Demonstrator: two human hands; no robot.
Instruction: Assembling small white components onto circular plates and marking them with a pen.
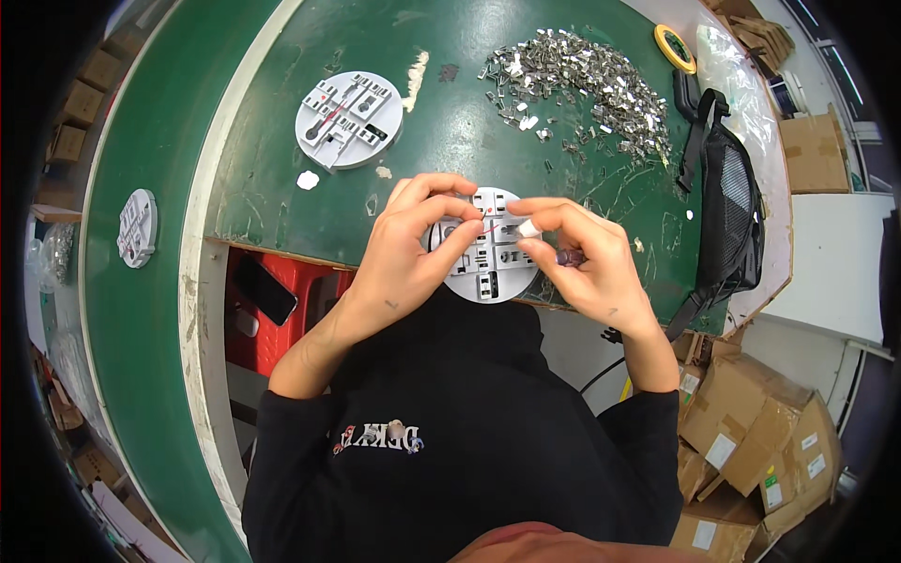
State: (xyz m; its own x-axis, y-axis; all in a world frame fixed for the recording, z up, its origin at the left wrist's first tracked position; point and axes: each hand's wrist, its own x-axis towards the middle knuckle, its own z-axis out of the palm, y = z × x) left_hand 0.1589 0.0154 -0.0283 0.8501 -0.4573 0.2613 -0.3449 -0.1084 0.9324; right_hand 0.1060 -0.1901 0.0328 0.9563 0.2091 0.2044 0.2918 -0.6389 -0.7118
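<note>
In front of me, at the table's near edge, lies a round light-grey plastic base [489, 287] with slots and small metal clips. My left hand [413, 235] is over its left side, thumb and forefinger drawn close together near a short red wire [492, 228]. What those fingertips grip, if anything, I cannot make out. On the opposite side, my right hand [593, 255] pinches a small white piece [528, 228] above the base. A dark purple, handle-like thing [570, 257] shows at its curled fingers; whether it joins the white piece is hidden.
A second round base [348, 120] with a red wire lies farther left, another [137, 228] on the left-hand green surface. Loose metal clips [587, 89] are heaped at the back right. Yellow tape [676, 49] and a black bag [730, 206] line the right edge; a phone [266, 289] rests on a red stool.
</note>
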